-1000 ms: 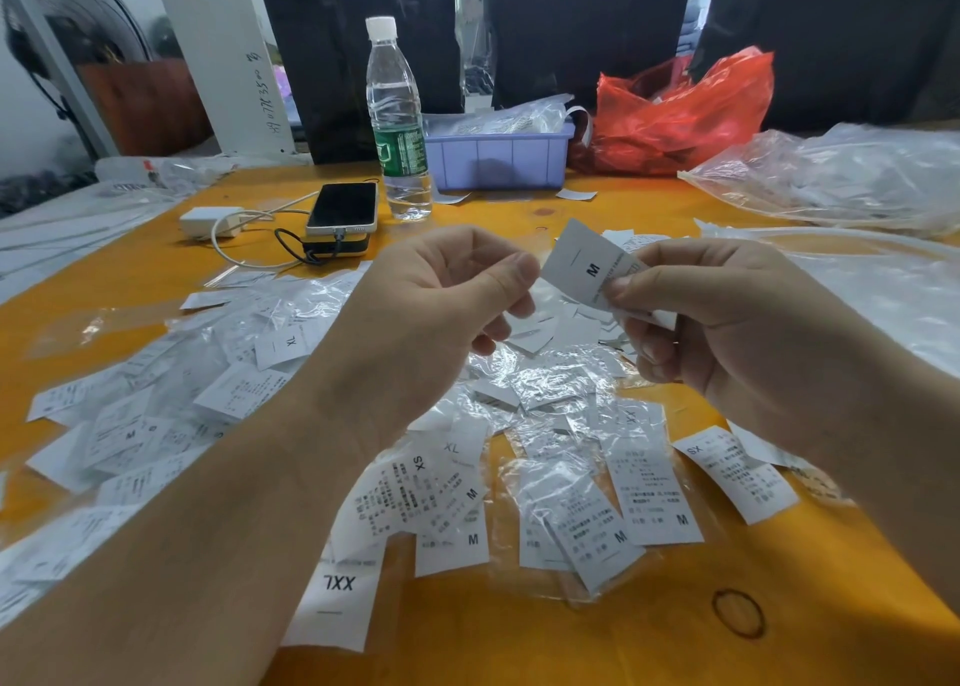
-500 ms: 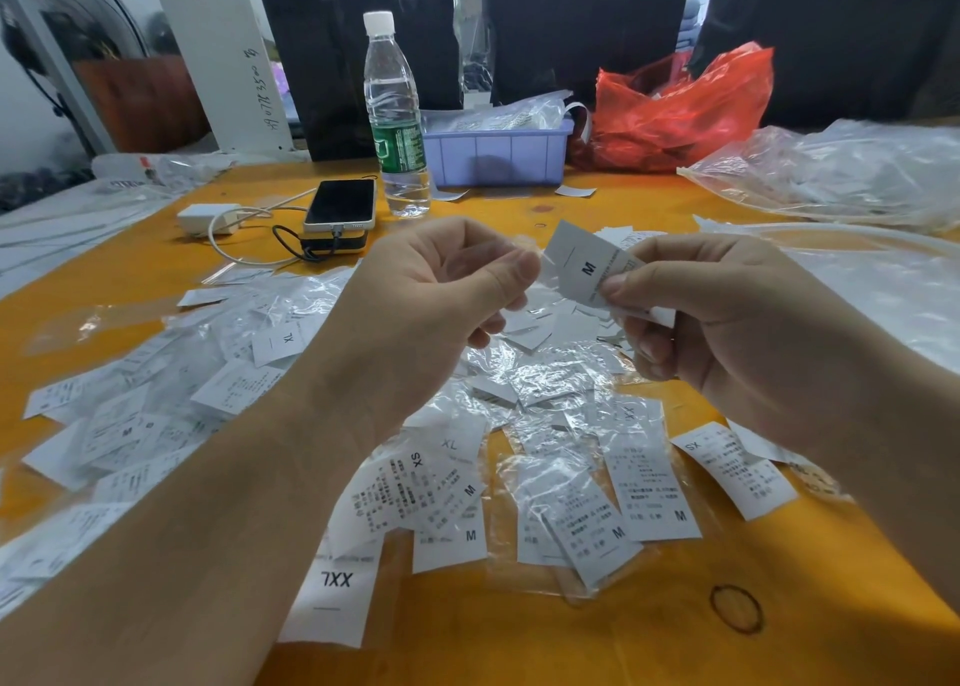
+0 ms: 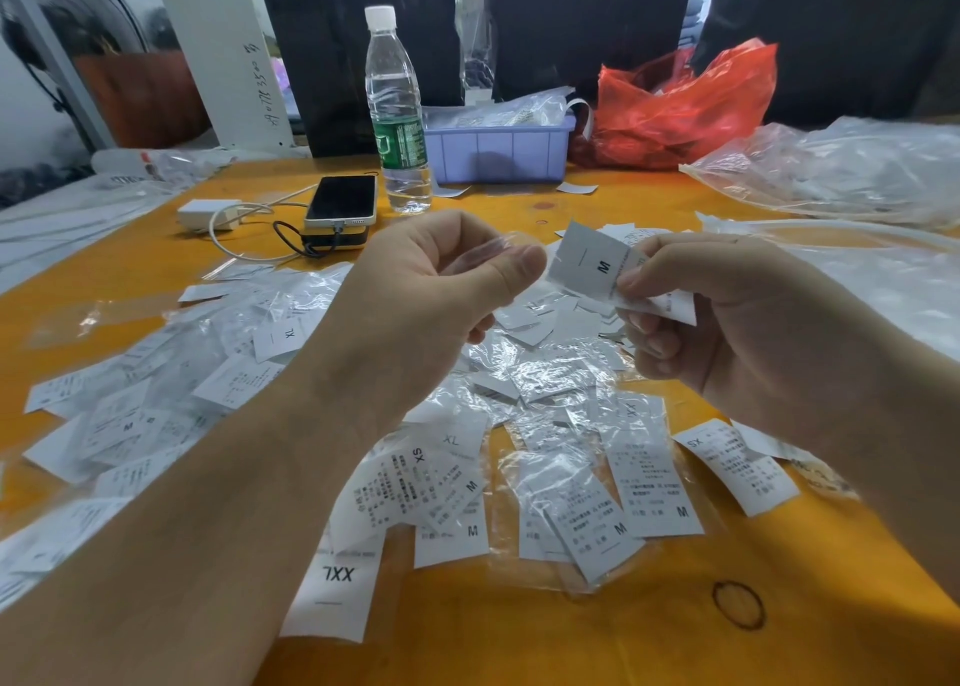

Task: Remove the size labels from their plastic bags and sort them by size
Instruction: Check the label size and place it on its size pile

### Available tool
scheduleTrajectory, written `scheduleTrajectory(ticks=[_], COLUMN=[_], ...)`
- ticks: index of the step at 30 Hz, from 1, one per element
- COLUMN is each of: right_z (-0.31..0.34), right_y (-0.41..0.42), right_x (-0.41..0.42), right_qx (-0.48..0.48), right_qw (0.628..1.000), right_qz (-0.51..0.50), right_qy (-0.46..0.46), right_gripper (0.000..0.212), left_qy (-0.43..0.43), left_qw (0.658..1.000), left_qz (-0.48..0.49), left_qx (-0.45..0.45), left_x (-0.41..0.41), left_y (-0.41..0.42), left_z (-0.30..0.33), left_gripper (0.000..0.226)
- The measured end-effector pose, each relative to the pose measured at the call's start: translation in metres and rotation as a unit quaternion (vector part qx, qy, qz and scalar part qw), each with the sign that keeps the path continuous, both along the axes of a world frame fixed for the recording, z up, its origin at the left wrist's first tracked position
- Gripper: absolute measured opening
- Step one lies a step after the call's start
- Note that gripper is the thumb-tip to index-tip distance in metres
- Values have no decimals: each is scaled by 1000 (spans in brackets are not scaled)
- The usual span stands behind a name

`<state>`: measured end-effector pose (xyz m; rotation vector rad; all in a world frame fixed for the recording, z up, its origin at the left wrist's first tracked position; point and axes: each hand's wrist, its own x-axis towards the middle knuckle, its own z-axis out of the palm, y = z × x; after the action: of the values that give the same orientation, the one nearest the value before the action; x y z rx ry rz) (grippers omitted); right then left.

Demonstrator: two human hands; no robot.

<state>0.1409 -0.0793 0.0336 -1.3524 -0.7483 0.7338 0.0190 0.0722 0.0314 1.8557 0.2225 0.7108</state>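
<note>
Centre of frame, above the orange tabletop (image 3: 519, 633): left hand (image 3: 415, 290) raised, thumb and curled fingers pinching a small clear plastic bag (image 3: 485, 254). Just right of it, right hand (image 3: 727, 316) gripping a white M label (image 3: 589, 264) between thumb and forefinger, the label tilted, its free end pointing up and left, close to the bag but not visibly inside it. Beneath both hands, across the middle and lower left of the frame, a loose heap of labels and crumpled clear bags (image 3: 545, 378); readable among them an XXL label (image 3: 332, 592) at lower centre, an XL label (image 3: 283, 337) at left of centre, and an SX label (image 3: 737, 472) at lower right. At upper centre, a water bottle (image 3: 397, 113) standing upright, a lilac tray (image 3: 498, 152) just to its right, a red plastic bag (image 3: 675, 108) beyond that. Left of the bottle, a phone (image 3: 343, 199) lying face up on a dark block, a white charger (image 3: 208, 212) with its cable nearby. At upper right, a large clear bag (image 3: 841, 170) lying on the tabletop. At lower right, a dark ring mark (image 3: 737, 605) on the orange surface.
</note>
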Motion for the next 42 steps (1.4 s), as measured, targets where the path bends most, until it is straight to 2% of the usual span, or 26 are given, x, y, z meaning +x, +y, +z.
scheduleTrajectory(ticks=[3, 11, 16, 20, 23, 28, 31, 37, 42], right_z=[-1, -4, -4, -4, -5, -1, 1, 0, -1], right_y=[-1, 0, 1, -1, -1, -2, -1, -1, -1], right_x=[0, 0, -1, -1, -1, 3, 2, 0, -2], right_qx=[-1, -25, -47, -53, -41, 15, 33, 32, 11], right_qw=[1000, 999, 996, 994, 993, 999, 999, 999, 999], right_qz=[11, 38, 54, 57, 41, 9, 16, 6, 5], right_qy=[6, -26, -50, -80, -105, -43, -20, -22, -42], right_gripper=[19, 21, 38, 21, 23, 39, 30, 36, 32], left_qy=[4, 15, 24, 23, 20, 15, 17, 30, 39], left_qw=[1000, 1000, 999, 1000, 1000, 1000, 1000, 999, 999], left_qz=[0, -9, -17, -17, -18, -17, -15, -16, -24], left_qx=[6, 12, 12, 11, 8, 1, 1, 4, -1], left_x=[0, 1, 1, 1, 0, -1, -1, 0, 0], left_y=[0, 0, -1, 0, -1, -2, -2, -3, -4], left_z=[-1, -2, -2, -2, -1, 0, 0, 0, 0], left_gripper=[25, 25, 25, 25, 23, 24, 26, 27, 25])
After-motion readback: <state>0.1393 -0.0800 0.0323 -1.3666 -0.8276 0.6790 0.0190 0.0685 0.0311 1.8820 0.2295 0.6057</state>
